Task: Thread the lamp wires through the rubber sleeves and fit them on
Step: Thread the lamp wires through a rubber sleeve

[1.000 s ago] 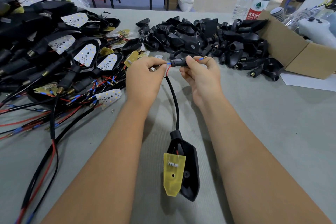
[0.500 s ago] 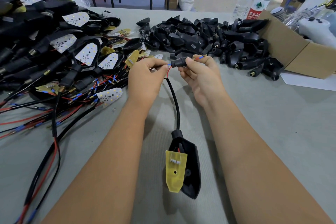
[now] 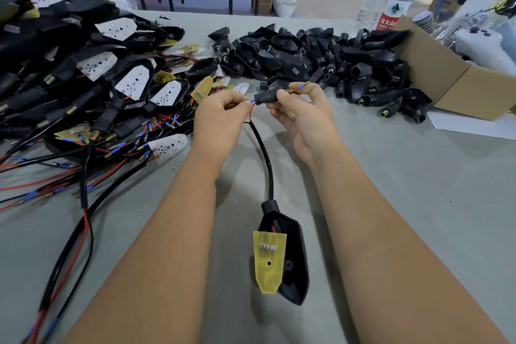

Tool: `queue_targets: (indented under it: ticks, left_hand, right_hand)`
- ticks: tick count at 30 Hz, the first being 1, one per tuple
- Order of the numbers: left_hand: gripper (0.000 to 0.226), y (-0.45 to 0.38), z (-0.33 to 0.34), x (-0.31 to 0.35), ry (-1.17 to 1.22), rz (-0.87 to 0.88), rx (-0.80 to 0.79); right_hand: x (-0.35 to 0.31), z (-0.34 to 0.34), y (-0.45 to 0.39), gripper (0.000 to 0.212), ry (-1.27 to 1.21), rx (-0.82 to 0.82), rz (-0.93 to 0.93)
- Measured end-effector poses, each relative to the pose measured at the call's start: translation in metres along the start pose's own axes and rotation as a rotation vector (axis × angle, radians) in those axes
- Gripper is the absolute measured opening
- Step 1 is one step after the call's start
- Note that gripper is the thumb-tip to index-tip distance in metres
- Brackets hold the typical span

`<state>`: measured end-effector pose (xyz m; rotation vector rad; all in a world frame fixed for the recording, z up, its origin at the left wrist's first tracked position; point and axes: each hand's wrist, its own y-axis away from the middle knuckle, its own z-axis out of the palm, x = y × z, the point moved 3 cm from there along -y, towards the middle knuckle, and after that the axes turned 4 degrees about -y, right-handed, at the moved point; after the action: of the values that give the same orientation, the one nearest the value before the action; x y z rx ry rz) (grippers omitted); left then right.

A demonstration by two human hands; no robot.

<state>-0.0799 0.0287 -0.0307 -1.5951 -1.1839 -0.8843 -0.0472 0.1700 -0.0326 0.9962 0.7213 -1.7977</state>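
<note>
From the head camera, the right hand [image 3: 304, 117] pinches a rubber sleeve [image 3: 265, 97] above the lamp housing [image 3: 293, 257]; the left hand [image 3: 220, 117] pinches thin wires [image 3: 252, 103] entering it, one wire tip [image 3: 301, 88] poking out beyond.

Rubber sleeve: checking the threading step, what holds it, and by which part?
The right hand pinches the rubber sleeve at its threaded brass end; the left hand pinches the thin wires entering it.

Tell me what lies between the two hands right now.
In the head view, the black rubber sleeve spans the gap: the right hand grips it while the left hand pinches the blue-tipped lamp wire entering its end.
</note>
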Motion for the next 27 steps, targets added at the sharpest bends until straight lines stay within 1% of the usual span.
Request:
queue_targets:
  ticks: [3, 6, 8, 11, 13, 16, 19, 23, 27]
  left_hand:
    - [0.017, 0.0016, 0.0017, 0.0017, -0.021, 0.042, -0.005]
    - [0.015, 0.0023, 0.0032, 0.0023, -0.042, 0.064, -0.008]
    - [0.012, 0.0013, 0.0029, 0.0023, -0.008, 0.064, 0.008]
    - [0.011, -0.0012, 0.0026, -0.0019, 0.122, -0.028, 0.059]
    - [0.008, -0.003, 0.0019, -0.0041, 0.129, -0.042, 0.091]
    - [0.011, -0.0036, 0.0031, -0.0027, 0.094, 0.022, 0.045]
    - [0.022, -0.001, 0.0067, -0.0004, 0.081, 0.043, 0.004]
    - [0.014, -0.0013, 0.0058, -0.0012, 0.188, -0.033, 0.041]
    - [0.012, 0.001, 0.0068, 0.0015, 0.185, -0.017, 0.04]
  right_hand:
    - [0.0013, -0.0007, -0.0015, 0.017, 0.011, 0.027, 0.006]
    - [0.0014, -0.0004, -0.0018, 0.007, 0.051, -0.011, 0.014]
    - [0.0012, 0.0, -0.0012, 0.008, 0.036, -0.025, 0.031]
    - [-0.0001, -0.0012, -0.0009, 0.012, -0.025, 0.006, 0.039]
    - [-0.0004, -0.0023, -0.0011, 0.012, -0.062, 0.025, 0.048]
    - [0.0014, -0.0014, -0.0012, 0.01, -0.045, 0.004, 0.062]
    - [0.0032, 0.0005, -0.0011, 0.01, -0.015, -0.003, 0.063]
    - [0.0018, -0.0007, -0.0016, 0.009, -0.071, 0.027, 0.055]
    - [0.0028, 0.0009, -0.0002, 0.01, -0.085, 0.0, 0.072]
